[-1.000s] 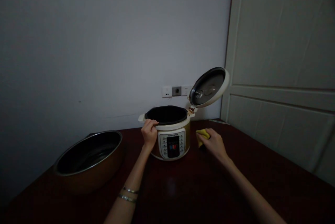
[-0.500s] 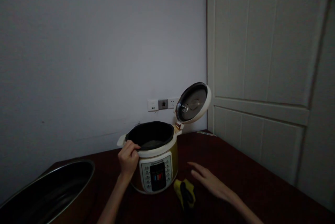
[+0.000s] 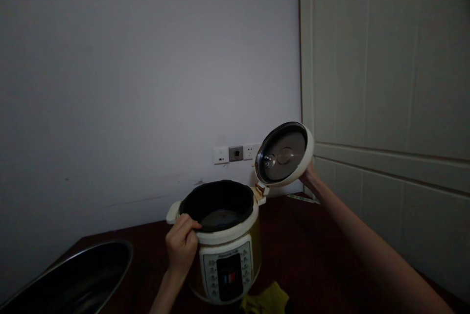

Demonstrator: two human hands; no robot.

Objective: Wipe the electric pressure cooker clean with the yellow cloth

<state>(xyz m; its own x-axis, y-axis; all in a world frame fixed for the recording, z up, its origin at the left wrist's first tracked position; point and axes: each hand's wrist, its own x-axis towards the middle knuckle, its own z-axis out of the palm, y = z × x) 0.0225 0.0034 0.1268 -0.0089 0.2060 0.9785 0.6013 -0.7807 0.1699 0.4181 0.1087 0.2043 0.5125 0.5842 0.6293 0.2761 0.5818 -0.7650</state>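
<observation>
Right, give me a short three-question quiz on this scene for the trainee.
1. True or false: the lid of the electric pressure cooker stands open on its hinge.
2. Multiple choice: what lies on the dark red table in front of the cooker? A) a yellow cloth B) a steel ladle C) a white plate
3. Fill the gap: the hand at the lid's edge is the person's ___ hand.

Key: 1 true; 2 A; 3 right.
</observation>
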